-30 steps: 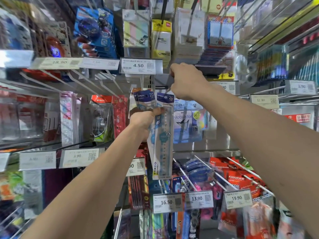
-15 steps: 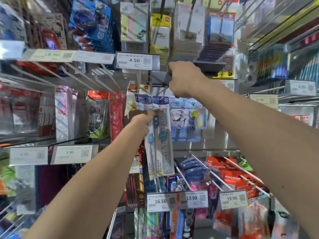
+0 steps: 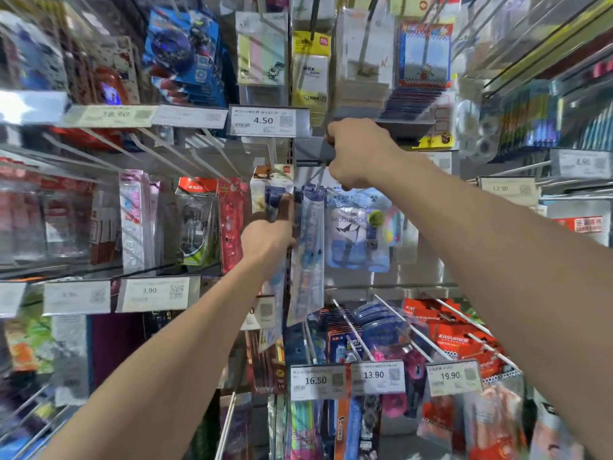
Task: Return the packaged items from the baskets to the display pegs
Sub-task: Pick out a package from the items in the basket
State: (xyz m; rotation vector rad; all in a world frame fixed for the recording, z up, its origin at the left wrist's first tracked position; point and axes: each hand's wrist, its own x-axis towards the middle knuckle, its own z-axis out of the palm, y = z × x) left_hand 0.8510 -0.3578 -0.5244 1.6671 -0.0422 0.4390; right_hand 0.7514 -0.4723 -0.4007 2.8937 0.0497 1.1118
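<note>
My left hand [image 3: 270,232] grips long clear packaged rulers with dark blue header cards; one ruler pack [image 3: 306,257] hangs down just right of the fist, its header up by the peg. My right hand [image 3: 360,154] is closed around the front of a display peg [image 3: 306,161], lifting a grey price-tag holder [image 3: 403,124]. Behind the rulers hangs a blue ID-card pack [image 3: 360,234]. No baskets are in view.
Pegboard shelving fills the view. A 4.50 price tag [image 3: 269,121] sits left of my right hand. Bare metal pegs [image 3: 185,157] jut out at left. Tags marked 16.50 [image 3: 316,380], 13.90 and 19.90 front the lower pegs, with red packs [image 3: 454,336] at lower right.
My left hand has moved the ruler packs up and toward the peg under my right hand; the packs now hang closer to the wall. My right hand stays on the peg's front.
</note>
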